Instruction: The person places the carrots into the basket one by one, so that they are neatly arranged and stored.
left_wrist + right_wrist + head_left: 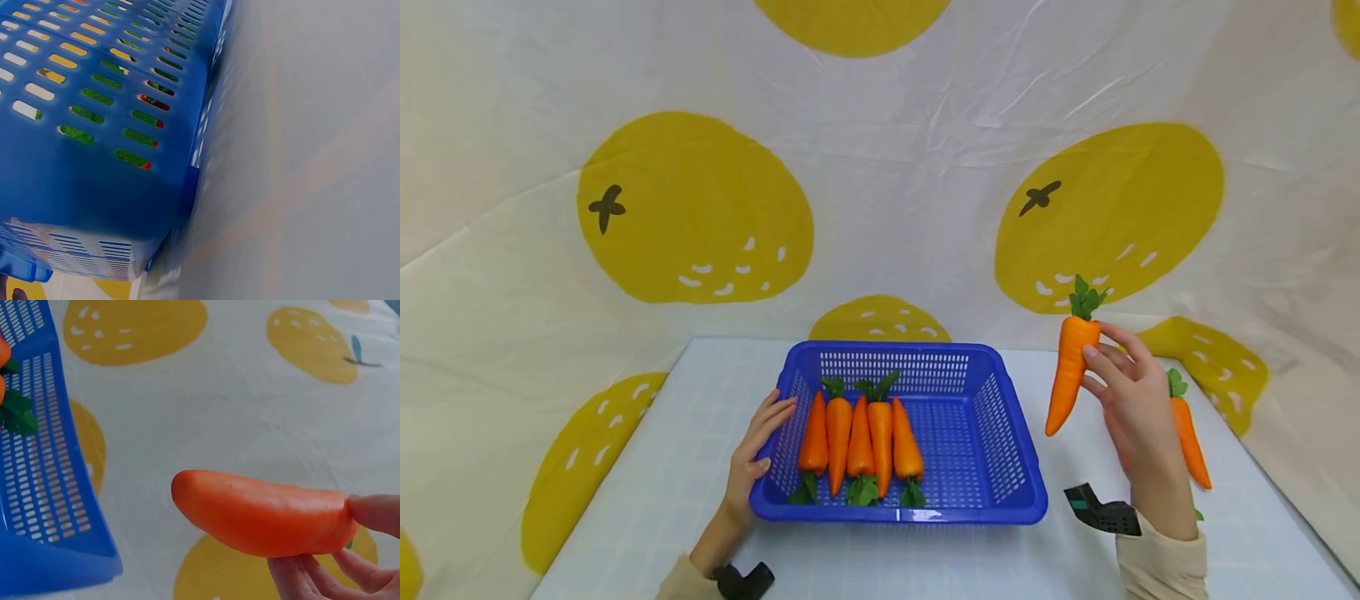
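Observation:
A blue plastic basket (898, 515) stands on the table. In its left half several orange carrots (860, 442) lie side by side, their green tops pointing alternately away and near. My left hand (752, 450) rests on the basket's left rim, its fingers fairly straight over the edge; the left wrist view shows the basket's slotted wall (94, 169) but not the hand. To the right of the basket, above the table, my right hand (1138, 400) pinches a carrot (1070, 375) near its leafy top, tip down. In the right wrist view thumb and fingers hold that carrot (262, 512).
Another carrot (1189, 442) lies on the table beyond my right hand, partly hidden by it. A bit of green leaf (1199, 515) shows beside the right wrist. Behind the white table (647, 500) hangs a pale cloth (895, 217) printed with yellow fruit.

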`<state>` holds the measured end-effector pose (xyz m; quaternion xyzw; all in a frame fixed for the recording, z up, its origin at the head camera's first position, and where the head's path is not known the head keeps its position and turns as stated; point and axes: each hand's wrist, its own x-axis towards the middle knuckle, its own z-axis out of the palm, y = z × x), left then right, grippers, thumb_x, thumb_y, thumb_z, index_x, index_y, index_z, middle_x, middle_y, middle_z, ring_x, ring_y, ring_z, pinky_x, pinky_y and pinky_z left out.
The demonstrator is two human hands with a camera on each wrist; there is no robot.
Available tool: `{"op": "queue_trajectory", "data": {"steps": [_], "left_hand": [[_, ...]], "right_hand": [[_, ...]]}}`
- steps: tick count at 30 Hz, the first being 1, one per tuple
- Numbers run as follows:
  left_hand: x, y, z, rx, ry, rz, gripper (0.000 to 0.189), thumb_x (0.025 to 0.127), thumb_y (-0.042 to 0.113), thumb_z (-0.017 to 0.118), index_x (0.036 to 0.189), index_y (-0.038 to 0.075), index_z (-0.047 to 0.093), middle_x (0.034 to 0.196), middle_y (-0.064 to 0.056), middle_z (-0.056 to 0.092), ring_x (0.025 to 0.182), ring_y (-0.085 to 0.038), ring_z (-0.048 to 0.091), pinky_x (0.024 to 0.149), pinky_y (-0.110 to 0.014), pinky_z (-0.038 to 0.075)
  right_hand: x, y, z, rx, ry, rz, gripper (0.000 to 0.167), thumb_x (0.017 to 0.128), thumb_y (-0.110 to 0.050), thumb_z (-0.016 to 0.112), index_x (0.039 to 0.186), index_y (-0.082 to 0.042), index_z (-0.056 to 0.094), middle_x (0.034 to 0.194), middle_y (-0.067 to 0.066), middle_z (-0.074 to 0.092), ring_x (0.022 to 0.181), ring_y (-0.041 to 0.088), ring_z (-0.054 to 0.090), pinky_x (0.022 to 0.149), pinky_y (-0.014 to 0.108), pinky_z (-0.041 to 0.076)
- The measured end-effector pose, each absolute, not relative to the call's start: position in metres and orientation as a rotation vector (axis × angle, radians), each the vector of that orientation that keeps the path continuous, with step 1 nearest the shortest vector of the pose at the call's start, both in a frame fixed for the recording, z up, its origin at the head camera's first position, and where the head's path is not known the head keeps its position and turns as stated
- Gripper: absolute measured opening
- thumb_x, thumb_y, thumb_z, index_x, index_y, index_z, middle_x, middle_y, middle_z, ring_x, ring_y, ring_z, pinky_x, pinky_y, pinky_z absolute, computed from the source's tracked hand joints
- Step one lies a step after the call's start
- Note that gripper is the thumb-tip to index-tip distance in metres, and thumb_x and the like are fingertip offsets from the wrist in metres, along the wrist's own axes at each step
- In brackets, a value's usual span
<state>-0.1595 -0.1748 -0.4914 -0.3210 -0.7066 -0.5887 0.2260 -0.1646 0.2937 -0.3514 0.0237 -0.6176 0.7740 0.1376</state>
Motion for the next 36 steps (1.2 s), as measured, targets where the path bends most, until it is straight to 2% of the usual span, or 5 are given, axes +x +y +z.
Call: {"op": "queue_trajectory", "data": {"steps": [8,17,24,31,36], "left_hand": [[-0.16,-0.176,-0.491,-0.871,-1.942,-1.629,0.056,0.089,0.01,0.033,0.137,-0.014,0.047,0.145,-0.029,0.043,0.147,-0.039,0.017,0.118,-0.031,0.011],[-0.16,-0.176,-0.493,-0.847,-1.965,-1.621,0.057,0.088,0.01,0.034,0.139,-0.012,0.048,0.146,-0.028,0.043,0.147,-0.038,0.017,0.117,-0.028,0.012],[-0.158,-0.176,-0.494,-0.862,-1.955,-1.629,0.057,0.088,0.009,0.034,0.138,-0.013,0.047,0.145,-0.027,0.044,0.147,-0.039,0.017,0.117,-0.029,0.011],[-0.158,-0.176,-0.493,-0.866,-1.95,-1.637,0.057,0.087,0.009,0.033,0.137,-0.015,0.047,0.146,-0.027,0.044,0.147,-0.039,0.017,0.117,-0.029,0.011],[-0.159,-0.175,-0.493,-0.864,-1.953,-1.625,0.056,0.088,0.01,0.034,0.137,-0.013,0.048,0.146,-0.026,0.044,0.147,-0.039,0.017,0.117,-0.029,0.012]], "right_hand": [[-0.17,0.258,-0.329,0.222,-1.931,2.068,0.059,0.096,-0.015,0.064,0.149,-0.01,0.037,0.112,0.003,0.063,0.095,0.012,0.068,0.077,0.023,0.056],[-0.191,0.222,-0.312,0.351,-2.088,1.992,0.057,0.097,-0.018,0.063,0.148,-0.006,0.04,0.115,0.013,0.06,0.097,0.016,0.068,0.078,0.027,0.056],[-0.211,0.197,-0.318,0.401,-2.117,2.087,0.05,0.098,-0.013,0.061,0.146,-0.007,0.048,0.112,0.013,0.062,0.096,0.02,0.066,0.079,0.031,0.057],[-0.232,0.18,-0.332,0.396,-2.265,2.092,0.043,0.098,-0.013,0.06,0.139,-0.005,0.053,0.116,0.025,0.06,0.092,0.023,0.067,0.076,0.037,0.058],[-0.243,0.172,-0.349,0.398,-2.383,2.105,0.042,0.097,-0.014,0.061,0.138,-0.004,0.053,0.115,0.026,0.063,0.088,0.027,0.067,0.074,0.039,0.059]]}}
